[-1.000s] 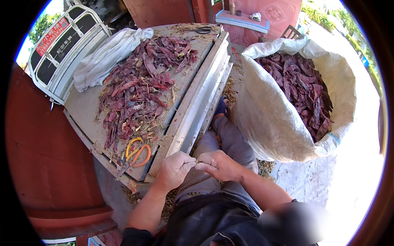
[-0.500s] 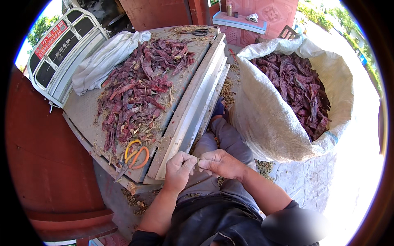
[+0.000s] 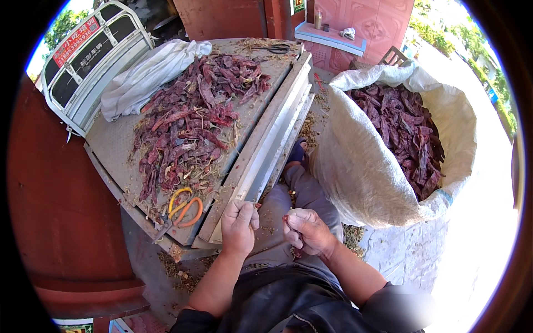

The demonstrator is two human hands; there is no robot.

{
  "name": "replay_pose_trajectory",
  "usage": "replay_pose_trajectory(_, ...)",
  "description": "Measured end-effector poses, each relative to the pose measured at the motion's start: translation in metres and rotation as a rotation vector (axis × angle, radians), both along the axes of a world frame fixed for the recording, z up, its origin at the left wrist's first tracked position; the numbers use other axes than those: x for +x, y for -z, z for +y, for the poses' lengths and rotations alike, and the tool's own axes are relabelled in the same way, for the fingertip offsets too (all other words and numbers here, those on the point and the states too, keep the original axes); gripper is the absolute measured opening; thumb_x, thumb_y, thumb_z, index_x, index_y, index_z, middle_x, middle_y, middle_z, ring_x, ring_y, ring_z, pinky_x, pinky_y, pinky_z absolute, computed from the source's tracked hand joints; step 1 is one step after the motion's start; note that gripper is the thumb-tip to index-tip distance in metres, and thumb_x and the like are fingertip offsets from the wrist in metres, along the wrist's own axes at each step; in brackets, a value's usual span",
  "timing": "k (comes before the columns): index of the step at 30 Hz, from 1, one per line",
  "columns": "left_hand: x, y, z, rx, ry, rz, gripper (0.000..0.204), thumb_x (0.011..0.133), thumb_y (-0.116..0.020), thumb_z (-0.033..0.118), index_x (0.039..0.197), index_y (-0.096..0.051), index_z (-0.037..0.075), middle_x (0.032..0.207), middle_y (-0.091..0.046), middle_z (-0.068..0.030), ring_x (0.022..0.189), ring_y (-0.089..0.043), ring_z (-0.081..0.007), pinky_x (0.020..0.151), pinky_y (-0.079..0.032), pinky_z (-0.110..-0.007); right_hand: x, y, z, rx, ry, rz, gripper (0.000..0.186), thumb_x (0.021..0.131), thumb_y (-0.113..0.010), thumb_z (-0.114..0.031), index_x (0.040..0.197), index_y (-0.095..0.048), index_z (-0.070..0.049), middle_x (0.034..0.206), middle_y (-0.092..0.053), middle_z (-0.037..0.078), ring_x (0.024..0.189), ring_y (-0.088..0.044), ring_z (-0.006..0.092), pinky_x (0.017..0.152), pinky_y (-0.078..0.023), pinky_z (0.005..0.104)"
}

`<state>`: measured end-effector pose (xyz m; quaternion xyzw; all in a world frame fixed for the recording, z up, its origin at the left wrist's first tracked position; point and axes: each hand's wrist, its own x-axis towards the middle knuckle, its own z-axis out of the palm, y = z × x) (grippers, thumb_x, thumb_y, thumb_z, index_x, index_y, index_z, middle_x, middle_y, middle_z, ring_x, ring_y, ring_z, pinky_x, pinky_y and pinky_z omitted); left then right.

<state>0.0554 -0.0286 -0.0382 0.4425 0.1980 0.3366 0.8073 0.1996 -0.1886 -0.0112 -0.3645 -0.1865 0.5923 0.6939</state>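
Observation:
My left hand point(image 3: 239, 226) is closed above my lap, beside the edge of the flat bed, with a tiny reddish bit point(image 3: 257, 206) showing at its fingertips. A short gap to the right, my right hand point(image 3: 311, 232) pinches a small dark red scrap point(image 3: 285, 218) between thumb and fingers; most of it is hidden. Dried red chili peppers point(image 3: 186, 119) lie heaped on the bed, mixed with pale stalks. Orange-and-yellow-handled scissors point(image 3: 185, 208) rest at the bed's near corner, left of my left hand.
A large white woven sack point(image 3: 355, 161), rolled open and filled with dark red dried chilies point(image 3: 402, 130), stands at the right. A crumpled white sack point(image 3: 147, 77) lies behind the heap. Dark-handled scissors point(image 3: 278, 49) lie at the bed's far end. Plant debris point(image 3: 352, 238) litters the floor.
My hands were together at the fingertips and have drawn apart, the right one moving right and slightly down. Small red bits now show at both hands' fingertips.

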Motion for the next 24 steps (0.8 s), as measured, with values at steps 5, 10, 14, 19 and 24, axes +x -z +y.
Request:
replay_pose_trajectory(5, -0.007, -0.045, -0.013, 1.15, 0.223, 0.571, 0.02, 0.088, -0.079, 0.015, 0.104, -0.072, 0.006, 0.097, -0.074, -0.0137, 0.085, -0.072, -0.0352, 0.074, -0.057, -0.041, 0.023, 0.024, -0.015, -0.099, 0.236, 0.035, 0.031, 0.106, -0.063, -0.036, 0.094, -0.062, -0.009, 0.07, -0.054, 0.001, 0.057, -0.049, 0.012, 0.055, -0.042, 0.0267)
replay_pose_trajectory(10, -0.045, -0.065, 0.064, 1.33, -0.217, 0.62, 0.017, 0.088, -0.077, 0.012, 0.101, -0.073, 0.003, 0.098, -0.074, -0.0151, 0.09, -0.073, -0.0346, 0.08, -0.057, -0.044, 0.027, 0.06, -0.038, -0.169, 0.311, 0.162, 0.021, 0.103, -0.069, -0.029, 0.106, -0.065, -0.008, 0.071, -0.052, -0.001, 0.059, -0.049, 0.0121, 0.055, -0.043, 0.0265)
replay_pose_trajectory(14, -0.108, -0.06, 0.179, 1.511, -0.635, 1.039, 0.026, 0.088, -0.074, 0.015, 0.111, -0.074, 0.002, 0.111, -0.074, -0.0178, 0.105, -0.069, -0.0376, 0.094, -0.054, -0.045, 0.026, 0.087, -0.054, -0.201, 0.305, 0.213, 0.018, 0.102, -0.07, -0.023, 0.107, -0.064, -0.007, 0.071, -0.05, -0.002, 0.058, -0.048, 0.0113, 0.054, -0.042, 0.0258)
replay_pose_trajectory(19, -0.15, -0.039, 0.244, 1.258, -0.527, 1.362, 0.04, 0.089, -0.072, 0.021, 0.124, -0.072, 0.001, 0.116, -0.074, -0.0215, 0.109, -0.07, -0.0381, 0.097, -0.054, -0.044, 0.017, 0.1, -0.049, -0.265, 0.298, 0.211, 0.015, 0.101, -0.07, -0.02, 0.105, -0.065, -0.007, 0.072, -0.051, -0.002, 0.057, -0.047, 0.0104, 0.053, -0.042, 0.0255)
replay_pose_trajectory(24, -0.128, -0.043, 0.236, 1.122, -0.507, 1.143, 0.04, 0.092, -0.071, 0.021, 0.126, -0.071, 0.0, 0.115, -0.075, -0.0234, 0.105, -0.074, -0.0333, 0.094, -0.055, -0.04, 0.006, 0.098, -0.043, -0.291, 0.273, 0.195, 0.014, 0.101, -0.071, -0.021, 0.1, -0.066, -0.008, 0.074, -0.054, -0.002, 0.058, -0.048, 0.0092, 0.053, -0.041, 0.0244)
